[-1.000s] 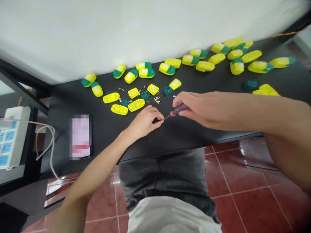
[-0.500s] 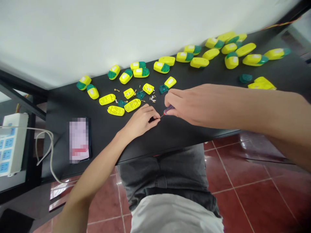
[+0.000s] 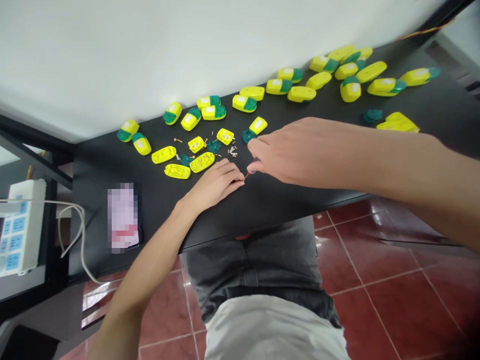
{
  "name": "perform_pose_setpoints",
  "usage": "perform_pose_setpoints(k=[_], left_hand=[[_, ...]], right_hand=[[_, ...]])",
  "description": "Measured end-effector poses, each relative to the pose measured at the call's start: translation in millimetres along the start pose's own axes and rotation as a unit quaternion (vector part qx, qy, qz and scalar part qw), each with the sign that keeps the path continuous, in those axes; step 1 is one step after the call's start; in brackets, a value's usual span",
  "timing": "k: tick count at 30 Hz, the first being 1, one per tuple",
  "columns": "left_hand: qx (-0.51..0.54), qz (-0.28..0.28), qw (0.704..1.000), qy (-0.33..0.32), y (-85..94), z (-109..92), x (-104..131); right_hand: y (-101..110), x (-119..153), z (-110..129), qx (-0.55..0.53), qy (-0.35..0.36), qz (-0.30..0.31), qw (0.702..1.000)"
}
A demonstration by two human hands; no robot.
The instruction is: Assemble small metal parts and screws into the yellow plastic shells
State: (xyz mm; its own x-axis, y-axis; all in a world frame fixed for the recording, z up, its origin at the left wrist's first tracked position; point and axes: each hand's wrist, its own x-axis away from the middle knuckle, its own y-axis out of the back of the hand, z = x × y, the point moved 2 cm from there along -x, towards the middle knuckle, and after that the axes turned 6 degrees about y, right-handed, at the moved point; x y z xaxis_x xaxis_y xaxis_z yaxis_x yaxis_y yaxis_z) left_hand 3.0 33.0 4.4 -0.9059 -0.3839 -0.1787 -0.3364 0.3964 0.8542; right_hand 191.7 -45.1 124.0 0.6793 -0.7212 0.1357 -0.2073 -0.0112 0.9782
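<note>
A screwdriver (image 3: 248, 173) is held in the right grip (image 3: 277, 156), the fingers wrapped round its handle so that only the red collar and thin shaft show clearly. Its shaft points left to the fingertips of the left grip (image 3: 214, 185), which are pinched on a small piece (image 3: 244, 181), too tiny to make out. The left grip rests low against the black desk (image 3: 258, 207).

Just beyond the left grip lie an open yellow shell half (image 3: 202, 162) and a second shell half (image 3: 177, 171), with a third shell half (image 3: 164, 154) behind them. Farther beyond it are two small yellow housings (image 3: 225, 136), dark green pieces (image 3: 214, 146) and scattered small metal parts (image 3: 232, 152). Directly past the right grip sits a yellow cover (image 3: 258, 125) touching a green part (image 3: 248, 136).

Well apart from both grips, yellow-and-green casings (image 3: 244, 103) line the far edge by the wall. A phone (image 3: 125, 215) lies left of the left grip, with a white power strip (image 3: 24, 220) beyond it. Far right of the right grip are a dark green piece (image 3: 372, 115) and yellow parts (image 3: 397, 122).
</note>
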Motion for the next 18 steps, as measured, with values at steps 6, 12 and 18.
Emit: perform_pose_setpoints(k=[6,12,18], left_hand=[[0.016,0.000,1.000,0.000,-2.1,2,0],[0.022,-0.009,1.000,0.000,-1.7,3,0],[0.022,-0.008,1.000,0.007,-2.8,5,0]], right_hand=[[-7,6,1,-0.048,0.019,-0.021,0.998],[-3,1,1,-0.064,-0.004,-0.016,0.998],[6,-3,7,-0.127,-0.023,-0.029,0.991]])
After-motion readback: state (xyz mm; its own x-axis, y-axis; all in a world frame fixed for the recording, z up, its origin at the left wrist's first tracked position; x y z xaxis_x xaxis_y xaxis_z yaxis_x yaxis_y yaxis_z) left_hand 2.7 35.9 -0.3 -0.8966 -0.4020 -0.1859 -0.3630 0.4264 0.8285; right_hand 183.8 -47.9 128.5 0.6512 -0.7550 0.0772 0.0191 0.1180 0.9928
